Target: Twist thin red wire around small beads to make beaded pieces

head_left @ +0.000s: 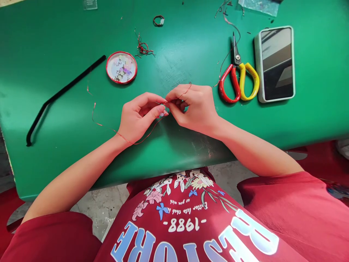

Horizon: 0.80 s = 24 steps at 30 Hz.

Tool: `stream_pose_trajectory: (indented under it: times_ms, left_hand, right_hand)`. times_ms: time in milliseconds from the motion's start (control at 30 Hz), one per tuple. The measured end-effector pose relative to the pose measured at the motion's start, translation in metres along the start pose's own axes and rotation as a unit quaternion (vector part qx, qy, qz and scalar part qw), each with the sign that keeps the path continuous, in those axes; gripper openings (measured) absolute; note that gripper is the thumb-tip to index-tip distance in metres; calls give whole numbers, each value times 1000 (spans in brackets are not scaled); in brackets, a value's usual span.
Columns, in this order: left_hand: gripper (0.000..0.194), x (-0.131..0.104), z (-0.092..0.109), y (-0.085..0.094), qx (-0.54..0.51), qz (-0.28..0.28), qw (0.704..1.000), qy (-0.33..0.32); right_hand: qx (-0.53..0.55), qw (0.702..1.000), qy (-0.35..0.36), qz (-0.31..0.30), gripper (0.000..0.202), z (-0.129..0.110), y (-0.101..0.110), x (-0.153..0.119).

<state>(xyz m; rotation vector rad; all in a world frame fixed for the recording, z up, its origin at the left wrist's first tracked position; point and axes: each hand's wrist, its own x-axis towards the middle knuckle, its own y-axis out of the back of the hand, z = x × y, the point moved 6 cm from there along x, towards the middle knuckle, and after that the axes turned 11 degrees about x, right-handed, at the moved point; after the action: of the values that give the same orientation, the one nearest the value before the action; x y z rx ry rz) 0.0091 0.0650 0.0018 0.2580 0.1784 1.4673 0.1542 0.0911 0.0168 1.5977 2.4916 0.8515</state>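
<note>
Left grip: ours, thumb and forefinger pinched together at a small, pale, shiny piece and the thin red cord.
Right grip: ours, fingertips closed on the same cord, just beside the left fingertips; a short, dark end curls over its back.
Cord: between our two grips, its long tail dropping below the left one, crossing that wrist and running out leftward over the green surface.
Handling: we judge it nearly weightless, limp to slightly springy, easily kinked and apt to slip; the pale piece looks smooth and perhaps fragile.
Where to hold: we'd pinch the cord with fingertip pads close to the pale piece, pressing lightly on the piece itself.
Beyond the left grip: a round, red-rimmed white dish with tiny beads; a tangle of dark-red thread scraps stands farther off.
Right of the right grip: scissors with red and yellow handles, then a pale-cased phone.
</note>
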Motion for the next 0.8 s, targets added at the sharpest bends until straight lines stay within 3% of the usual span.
stream_pose_trajectory:
  times_ms: [367,533,667,800]
  left_hand:
    - [22,-1,4,-4,-19,-54,998,8]
    - [23,-5,4,-7,-56,-96,994,-4]
    - [19,-8,5,-11,-82,-153,985,-19]
    - [25,-8,2,-10,-65,-149,987,0]
  right_hand:
    - [-136,990,34,-8,16,12,-4,4]
    - [-251,968,28,4,14,25,10,13]
    - [-320,943,51,68,11,35,27,14]
    - [-353,931,56,79,22,33,31,14]
